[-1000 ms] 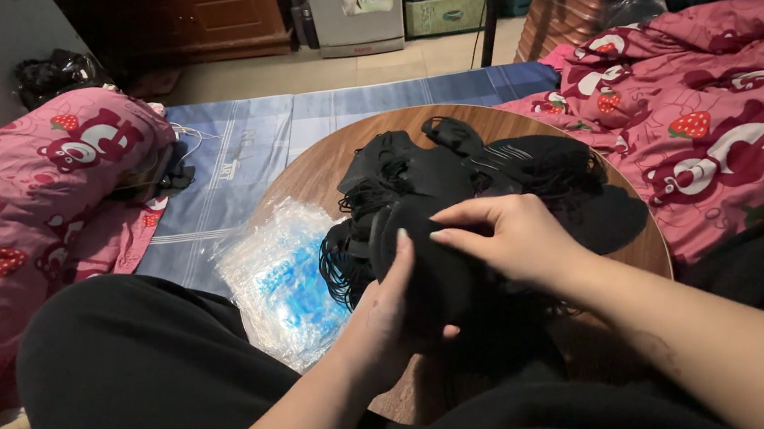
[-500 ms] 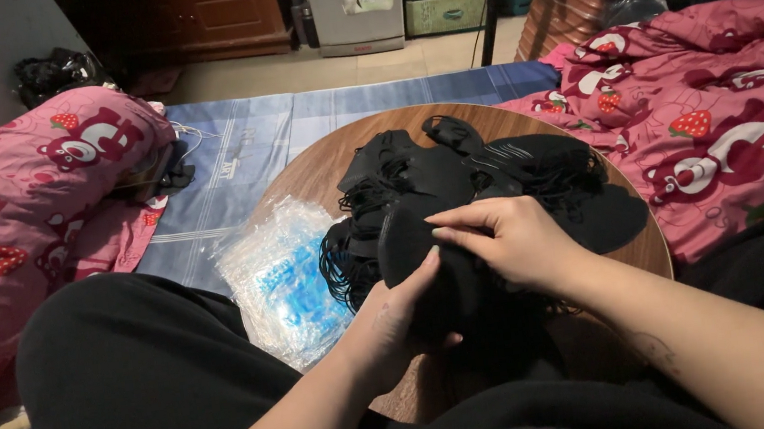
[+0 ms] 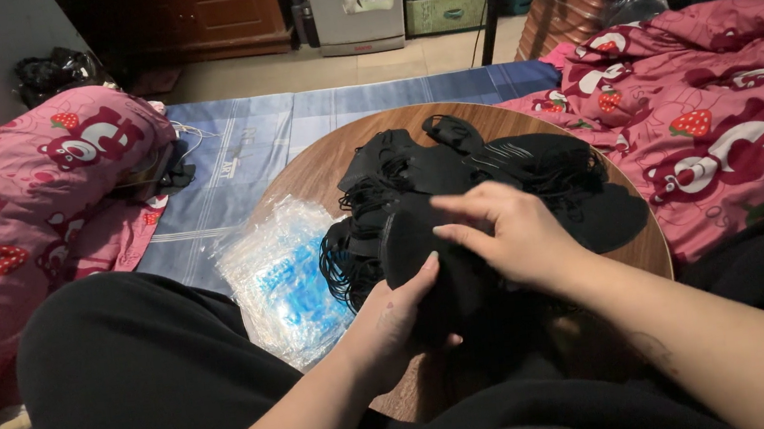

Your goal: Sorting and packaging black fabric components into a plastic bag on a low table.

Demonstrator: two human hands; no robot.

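A: Head view looks down at a round wooden tabletop [image 3: 319,169]. What is on it?

B: A big heap of black masks [image 3: 483,174]. They look soft and thin, with stringy loops all tangled up.

A: What do the hands do?

B: The left hand [image 3: 394,323] holds a small stack of black masks [image 3: 430,257] from below, thumb on the side. The right hand [image 3: 514,233] lies on top of that stack, fingers bent and pinching its upper edge. The stack is at the near edge of the tabletop, right in front of the heap.

A: What is next to it?

B: A crinkly clear plastic bag [image 3: 284,278] with blue bits inside. It lies just left of the masks, half hanging off the tabletop.

A: And around?

B: A pink pillow [image 3: 9,219] with bears and strawberries on the left. A pink blanket [image 3: 716,119] like it on the right. A blue striped mat [image 3: 250,148] covers the floor behind. The person's black trouser leg [image 3: 133,387] hides the near floor.
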